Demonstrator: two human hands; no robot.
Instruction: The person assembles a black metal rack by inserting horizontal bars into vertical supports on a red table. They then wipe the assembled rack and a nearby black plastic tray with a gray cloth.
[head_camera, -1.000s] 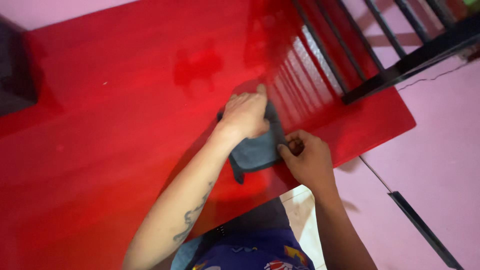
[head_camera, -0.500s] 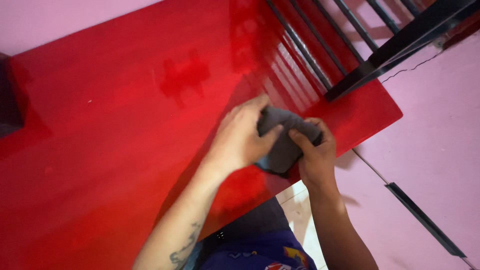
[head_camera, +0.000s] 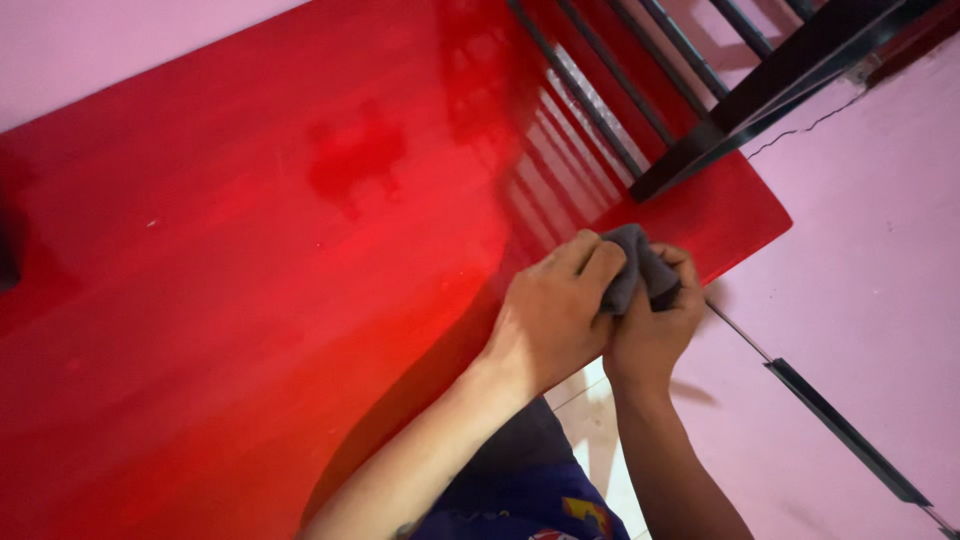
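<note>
A small grey cloth (head_camera: 637, 264) is bunched up between both my hands, just above the near right edge of a glossy red table (head_camera: 250, 280). My left hand (head_camera: 548, 312) covers the cloth's left side with its fingers curled over it. Under and to the right of the cloth, my right hand (head_camera: 655, 325) grips it too. Most of the cloth is hidden by my fingers.
A black metal grille (head_camera: 700, 110) stands at the table's far right and is mirrored in the shiny top. A pink wall (head_camera: 870, 260) lies to the right, with a dark strip (head_camera: 840, 430) on it. A dark object (head_camera: 8, 250) sits at the left edge.
The cloth lay flat on the table under my hands a second ago. It has since been gathered into a tight bundle and both hands have shifted right, to the table's edge.
</note>
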